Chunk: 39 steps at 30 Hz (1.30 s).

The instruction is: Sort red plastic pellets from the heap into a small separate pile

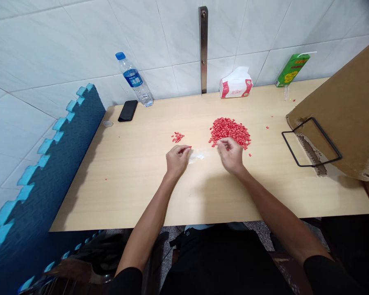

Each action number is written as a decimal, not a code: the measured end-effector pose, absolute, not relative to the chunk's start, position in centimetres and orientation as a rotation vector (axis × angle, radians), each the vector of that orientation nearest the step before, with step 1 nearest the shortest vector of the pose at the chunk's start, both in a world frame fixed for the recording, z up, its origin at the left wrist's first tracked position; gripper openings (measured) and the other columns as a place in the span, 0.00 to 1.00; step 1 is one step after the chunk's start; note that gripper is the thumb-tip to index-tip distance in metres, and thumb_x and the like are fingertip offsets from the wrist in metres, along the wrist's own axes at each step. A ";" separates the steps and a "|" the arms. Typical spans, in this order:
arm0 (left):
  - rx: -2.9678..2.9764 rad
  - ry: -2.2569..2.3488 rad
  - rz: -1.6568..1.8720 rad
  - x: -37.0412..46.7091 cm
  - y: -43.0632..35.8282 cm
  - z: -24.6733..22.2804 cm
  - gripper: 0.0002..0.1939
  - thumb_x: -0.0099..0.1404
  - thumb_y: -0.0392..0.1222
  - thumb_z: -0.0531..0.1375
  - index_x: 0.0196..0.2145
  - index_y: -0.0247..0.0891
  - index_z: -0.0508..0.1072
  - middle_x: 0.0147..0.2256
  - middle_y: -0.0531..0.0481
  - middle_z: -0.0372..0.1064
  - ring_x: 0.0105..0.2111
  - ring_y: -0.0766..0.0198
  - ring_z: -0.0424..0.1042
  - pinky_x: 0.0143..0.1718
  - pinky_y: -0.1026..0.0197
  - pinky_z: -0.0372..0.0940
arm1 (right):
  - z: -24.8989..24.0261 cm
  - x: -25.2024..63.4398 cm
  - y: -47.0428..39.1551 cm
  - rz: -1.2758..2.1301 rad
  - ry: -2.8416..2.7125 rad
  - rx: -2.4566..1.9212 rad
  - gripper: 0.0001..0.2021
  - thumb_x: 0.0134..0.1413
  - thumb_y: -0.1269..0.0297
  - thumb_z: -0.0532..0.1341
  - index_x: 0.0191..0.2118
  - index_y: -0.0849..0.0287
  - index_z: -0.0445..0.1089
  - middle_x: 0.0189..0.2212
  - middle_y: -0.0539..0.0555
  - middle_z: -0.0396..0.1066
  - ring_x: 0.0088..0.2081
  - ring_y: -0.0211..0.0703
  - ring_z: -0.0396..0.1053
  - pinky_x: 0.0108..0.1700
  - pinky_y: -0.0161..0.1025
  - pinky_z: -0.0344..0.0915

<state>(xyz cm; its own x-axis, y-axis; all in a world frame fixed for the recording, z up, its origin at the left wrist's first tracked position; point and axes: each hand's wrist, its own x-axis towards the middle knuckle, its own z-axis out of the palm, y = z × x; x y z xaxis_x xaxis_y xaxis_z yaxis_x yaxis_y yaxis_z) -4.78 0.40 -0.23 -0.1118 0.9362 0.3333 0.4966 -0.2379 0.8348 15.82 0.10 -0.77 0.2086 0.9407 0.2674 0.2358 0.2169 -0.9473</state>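
Note:
My left hand point(176, 159) is closed in a pinch, with a small red piece point(190, 146) showing at its fingertips. Just beyond it lies a small cluster of red pieces point(178, 137). My right hand point(231, 155) has its thumb and fingers pressed together at the near edge of a large pile of red pieces point(229, 129), covering part of it. Whether anything is between those fingers is too small to tell. Between both hands a clear plastic bag or film point(197, 156) rests flat on the wooden table point(135, 164).
Along the wall stand a water bottle point(137, 82), a tissue pack point(236, 85) and a green drink carton point(292, 70). A black phone point(128, 111) lies at the back left. On the right, a cardboard sheet point(341, 102) stands beside a black wire frame point(312, 141). Blue foam matting point(55, 164) borders the left.

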 end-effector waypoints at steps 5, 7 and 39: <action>1.492 1.911 1.404 -7.4 3.0 -1.5 0.07 0.57 0.43 0.62 0.31 0.38 0.77 0.36 0.48 0.69 0.36 0.64 0.69 0.38 0.62 0.65 | -1.4 17.8 1.4 0.189 -1.608 -1.710 0.07 0.52 0.61 0.58 0.34 0.57 0.70 0.35 0.56 0.69 0.41 0.50 0.63 0.45 0.47 0.59; 1.439 1.983 1.412 -8.0 3.9 -1.9 0.07 0.57 0.44 0.62 0.31 0.39 0.77 0.38 0.47 0.67 0.40 0.62 0.68 0.42 0.60 0.64 | -1.7 17.9 1.6 0.115 -1.696 -1.811 0.08 0.50 0.62 0.59 0.36 0.57 0.70 0.37 0.57 0.69 0.44 0.54 0.61 0.47 0.51 0.56; 1.452 2.258 1.176 -7.6 5.8 -0.7 0.08 0.59 0.45 0.59 0.35 0.44 0.75 0.43 0.46 0.65 0.48 0.55 0.62 0.54 0.52 0.55 | -1.7 17.4 1.1 -0.041 -1.764 -1.799 0.12 0.63 0.61 0.50 0.39 0.59 0.68 0.37 0.58 0.72 0.42 0.52 0.61 0.45 0.47 0.50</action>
